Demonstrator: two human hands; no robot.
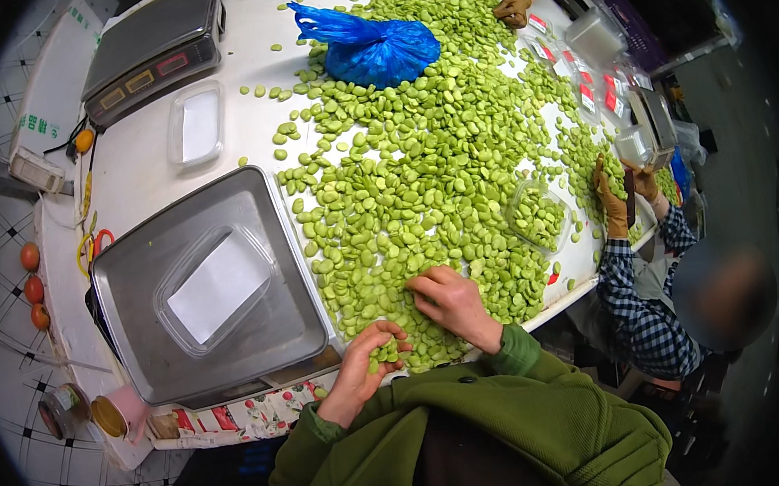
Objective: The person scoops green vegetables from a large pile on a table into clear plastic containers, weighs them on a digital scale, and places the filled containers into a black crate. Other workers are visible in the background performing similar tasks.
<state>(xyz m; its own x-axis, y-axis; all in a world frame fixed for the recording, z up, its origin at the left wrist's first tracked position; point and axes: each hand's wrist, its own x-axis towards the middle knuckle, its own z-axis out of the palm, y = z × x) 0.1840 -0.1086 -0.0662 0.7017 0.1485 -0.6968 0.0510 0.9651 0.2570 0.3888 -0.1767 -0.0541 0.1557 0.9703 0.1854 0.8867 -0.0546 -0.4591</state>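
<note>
My left hand [364,366] is cupped, palm up, around several shelled broad beans near the table's front edge. Just right of it, my right hand [453,303] reaches down onto the spread of green broad beans [419,187]; its fingertips are bent together at the beans, and whether one is pinched between them cannot be told. Left of both hands a metal weighing tray [130,315] rests on a scale, bearing a clear plastic container [254,242] with a white paper liner. Another clear container [540,215], filled with beans, stands to the right among the pile.
A knotted blue plastic bag [383,54] sits on the beans. Farther left are a lined clear container [201,124] and a digital scale [152,49]. Gloved hands of a co-worker [611,197] hold beans at right; another person's gloved hand [514,9] is at the back, near labelled packs [588,97].
</note>
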